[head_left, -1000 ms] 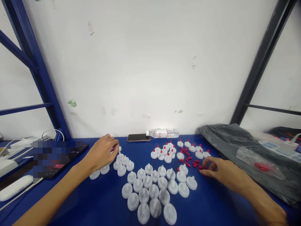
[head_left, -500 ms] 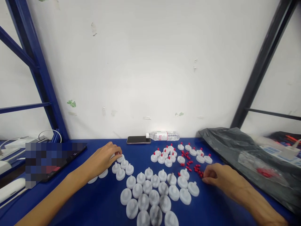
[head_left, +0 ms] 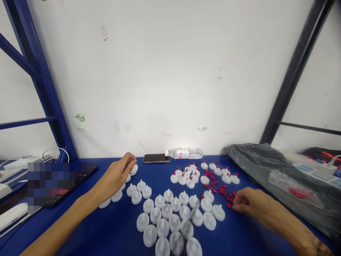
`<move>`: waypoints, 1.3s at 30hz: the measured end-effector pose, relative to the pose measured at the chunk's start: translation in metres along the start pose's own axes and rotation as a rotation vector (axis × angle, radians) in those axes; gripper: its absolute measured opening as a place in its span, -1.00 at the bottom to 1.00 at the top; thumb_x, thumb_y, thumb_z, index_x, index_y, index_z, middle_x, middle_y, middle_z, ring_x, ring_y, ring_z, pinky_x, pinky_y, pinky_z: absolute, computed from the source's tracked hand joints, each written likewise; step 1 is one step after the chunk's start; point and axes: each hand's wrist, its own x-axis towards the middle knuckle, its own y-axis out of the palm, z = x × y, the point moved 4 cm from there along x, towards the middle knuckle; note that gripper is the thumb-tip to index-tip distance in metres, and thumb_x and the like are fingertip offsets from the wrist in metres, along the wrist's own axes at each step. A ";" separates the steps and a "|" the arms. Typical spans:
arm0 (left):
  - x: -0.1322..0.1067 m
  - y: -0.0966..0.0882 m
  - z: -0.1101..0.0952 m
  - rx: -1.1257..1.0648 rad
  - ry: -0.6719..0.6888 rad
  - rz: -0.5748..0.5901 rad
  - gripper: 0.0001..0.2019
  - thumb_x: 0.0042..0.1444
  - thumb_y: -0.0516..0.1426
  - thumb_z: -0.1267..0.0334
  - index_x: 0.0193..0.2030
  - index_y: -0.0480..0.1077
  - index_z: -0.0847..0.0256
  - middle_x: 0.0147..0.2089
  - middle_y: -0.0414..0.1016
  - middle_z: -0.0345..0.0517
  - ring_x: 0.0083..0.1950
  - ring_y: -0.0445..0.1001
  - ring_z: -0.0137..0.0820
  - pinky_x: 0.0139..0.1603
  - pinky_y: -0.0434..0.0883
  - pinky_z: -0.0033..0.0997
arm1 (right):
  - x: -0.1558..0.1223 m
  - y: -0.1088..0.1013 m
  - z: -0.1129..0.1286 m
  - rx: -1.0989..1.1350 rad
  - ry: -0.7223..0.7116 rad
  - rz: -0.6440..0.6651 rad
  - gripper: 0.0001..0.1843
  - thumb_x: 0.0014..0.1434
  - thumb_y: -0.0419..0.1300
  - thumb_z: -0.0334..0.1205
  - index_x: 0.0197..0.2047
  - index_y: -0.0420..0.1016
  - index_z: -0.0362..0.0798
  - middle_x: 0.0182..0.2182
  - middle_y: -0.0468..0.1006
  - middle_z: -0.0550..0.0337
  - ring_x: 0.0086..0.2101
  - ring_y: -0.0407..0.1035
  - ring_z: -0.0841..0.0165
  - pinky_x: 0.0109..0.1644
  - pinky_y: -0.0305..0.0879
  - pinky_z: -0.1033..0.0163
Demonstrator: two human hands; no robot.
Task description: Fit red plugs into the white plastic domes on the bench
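My left hand (head_left: 121, 174) is closed in a pinch on a white nozzle lid (head_left: 134, 170), a round disc with a short spout, at the left of the blue table. Below it lie more white lids, some partly covered by the hand. My right hand (head_left: 247, 202) rests low at the right, its fingers curled together beside loose small red caps (head_left: 223, 189). Whether something is between those fingertips is hidden. Several white lids with red caps on their spouts (head_left: 190, 183) stand between the hands, and uncapped white lids (head_left: 174, 223) fill the near middle.
A dark phone (head_left: 156, 158) and a plastic water bottle (head_left: 186, 153) lie against the wall. Grey plastic sheeting (head_left: 255, 167) with a clear bag of red pieces (head_left: 297, 192) covers the right side. A tablet (head_left: 77, 183) and white cables are at the left.
My left hand has moved slightly up, carrying a white lid off the small left cluster. My right hand has shifted a little right and down, and more red caps show beside its fingers.
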 end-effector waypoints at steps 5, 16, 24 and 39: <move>-0.002 0.005 -0.002 -0.016 0.019 0.043 -0.67 0.46 -0.16 0.00 -0.06 0.34 0.05 -0.19 0.54 -0.19 -0.21 0.50 -0.27 -0.15 0.40 -0.30 | -0.001 0.003 -0.001 -0.059 0.013 -0.013 -0.82 0.10 0.18 -0.27 -0.44 0.59 0.15 -0.41 0.66 0.24 -0.33 0.53 0.25 -0.26 0.28 0.20; -0.014 0.012 -0.028 0.021 0.135 0.095 -0.63 0.44 -0.17 0.02 -0.25 0.32 0.12 -0.30 0.44 -0.15 -0.32 0.43 -0.29 -0.23 0.36 -0.25 | -0.021 -0.031 0.059 0.250 -0.198 -0.161 -0.80 0.15 0.09 -0.07 -0.27 0.51 0.10 -0.38 0.68 0.18 -0.31 0.55 0.21 -0.15 0.41 0.15; -0.045 0.017 -0.070 0.046 0.441 -0.043 -0.83 0.41 0.01 0.19 0.05 0.27 0.16 -0.23 0.56 -0.17 -0.32 0.55 -0.33 -0.29 0.41 -0.34 | -0.038 -0.012 0.136 0.619 -0.448 -0.364 -0.73 0.22 0.23 0.03 -0.22 0.66 0.06 -0.24 0.71 0.16 -0.32 0.58 0.25 -0.25 0.47 0.21; -0.065 0.036 -0.091 0.009 0.588 -0.093 -0.64 0.47 -0.05 -0.02 0.25 0.29 0.07 -0.12 0.68 -0.14 -0.21 0.66 -0.31 -0.31 0.58 -0.36 | -0.062 0.032 0.182 0.635 -0.910 -0.439 -0.93 0.27 0.32 -0.19 -0.17 0.61 0.17 -0.30 0.71 0.45 -0.41 0.59 0.45 -0.34 0.48 0.42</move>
